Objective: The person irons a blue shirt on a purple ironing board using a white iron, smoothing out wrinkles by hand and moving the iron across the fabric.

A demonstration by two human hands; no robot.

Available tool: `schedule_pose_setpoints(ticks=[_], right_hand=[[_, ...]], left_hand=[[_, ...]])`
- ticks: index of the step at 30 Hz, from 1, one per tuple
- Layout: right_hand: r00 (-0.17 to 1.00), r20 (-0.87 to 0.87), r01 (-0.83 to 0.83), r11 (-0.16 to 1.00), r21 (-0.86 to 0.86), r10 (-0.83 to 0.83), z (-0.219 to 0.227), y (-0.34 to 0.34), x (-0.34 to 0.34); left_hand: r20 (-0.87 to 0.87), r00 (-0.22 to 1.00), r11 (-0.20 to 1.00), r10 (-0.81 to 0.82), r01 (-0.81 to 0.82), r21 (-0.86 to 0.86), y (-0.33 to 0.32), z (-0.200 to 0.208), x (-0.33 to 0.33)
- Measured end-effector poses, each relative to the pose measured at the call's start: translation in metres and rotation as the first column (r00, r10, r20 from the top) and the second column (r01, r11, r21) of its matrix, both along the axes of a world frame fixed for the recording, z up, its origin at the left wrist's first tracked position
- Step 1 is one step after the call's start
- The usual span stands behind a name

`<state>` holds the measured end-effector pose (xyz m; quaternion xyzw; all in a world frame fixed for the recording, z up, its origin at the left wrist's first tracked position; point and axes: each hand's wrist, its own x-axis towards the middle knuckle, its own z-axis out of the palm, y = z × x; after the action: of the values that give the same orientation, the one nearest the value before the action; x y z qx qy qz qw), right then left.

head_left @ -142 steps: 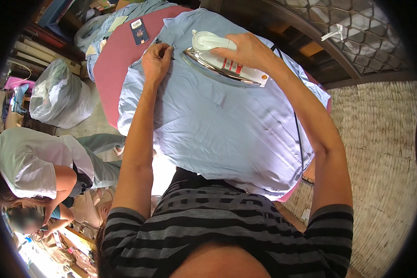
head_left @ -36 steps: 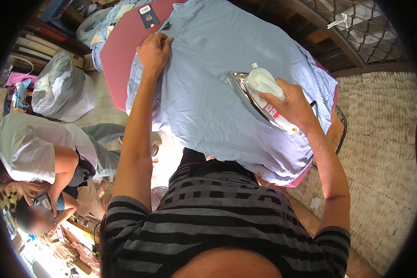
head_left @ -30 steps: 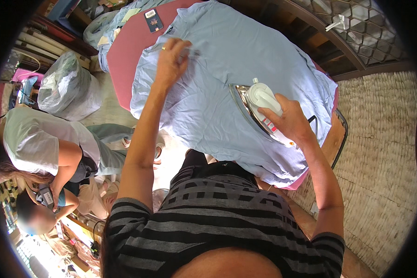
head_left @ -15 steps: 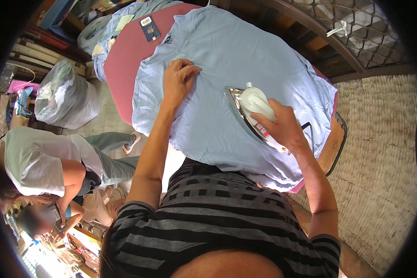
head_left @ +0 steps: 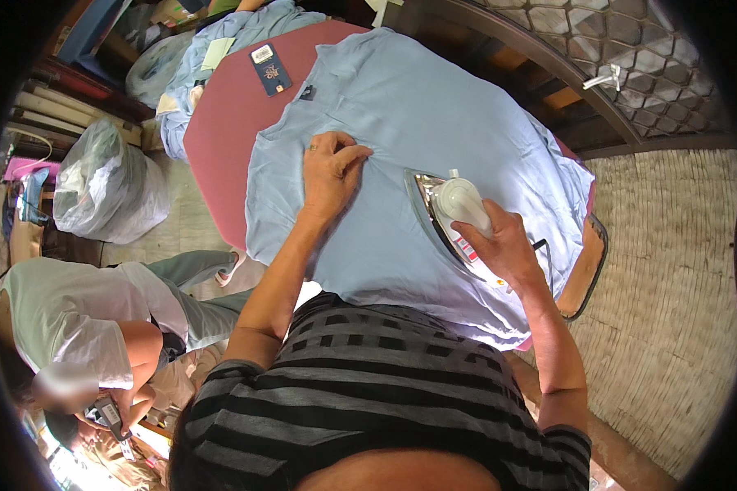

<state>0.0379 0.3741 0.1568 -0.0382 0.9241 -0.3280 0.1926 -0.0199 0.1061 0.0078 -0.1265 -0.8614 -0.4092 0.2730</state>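
A light blue shirt [head_left: 442, 106] lies spread over a dark-pink ironing board [head_left: 221, 147]. My left hand [head_left: 332, 176] rests on its left part, thumb and fingers pinched together on the creased cloth. To the right, my right hand [head_left: 501, 250] is wrapped round the handle of a white steam iron [head_left: 460, 203]. The iron lies flat on the cloth, its pointed metal tip toward the upper left, not far from my left fingertips. The sole is against the shirt and hidden.
A dark blue booklet-like card [head_left: 270, 72] lies on the board's far left. Beyond it are heaped blue garments [head_left: 192, 82]. A stuffed clear plastic bag [head_left: 110, 184] stands left on the floor. A person [head_left: 82, 319] bends at lower left. A lattice gate [head_left: 622, 65] stands far right.
The view has shifted, so the board and shirt sit lower. Both hands keep their holds; the left fingertips and the iron have moved little on the cloth. The person at left bends lower.
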Motion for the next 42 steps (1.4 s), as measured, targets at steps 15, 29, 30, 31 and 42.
schedule_pose_setpoints(ticks=[15, 29, 30, 31, 42], right_hand=[[0.996, -0.054, -0.071, 0.997, -0.034, 0.070, -0.009, 0.006, -0.004], [0.970, -0.086, -0.233, 0.972, -0.038, 0.229, -0.009, -0.021, -0.028], [0.968, -0.087, -0.238, 0.971, -0.024, 0.235, -0.008, -0.020, -0.027], [0.966, -0.093, -0.244, 0.970, -0.009, 0.243, -0.006, -0.019, -0.027], [0.981, -0.159, -0.109, 0.994, 0.018, 0.111, -0.012, 0.030, -0.015]], left_hand=[[0.233, 0.935, 0.964, 0.266, -0.263, -0.046, -0.050, 0.004, -0.044], [0.411, 0.909, 0.984, 0.073, -0.134, 0.121, -0.065, 0.011, -0.063], [0.409, 0.910, 0.986, 0.073, -0.129, 0.110, -0.065, 0.011, -0.063], [0.420, 0.905, 0.987, 0.073, -0.125, 0.098, -0.065, 0.014, -0.063], [0.362, 0.919, 0.886, -0.157, -0.030, 0.463, -0.073, 0.010, -0.057]])
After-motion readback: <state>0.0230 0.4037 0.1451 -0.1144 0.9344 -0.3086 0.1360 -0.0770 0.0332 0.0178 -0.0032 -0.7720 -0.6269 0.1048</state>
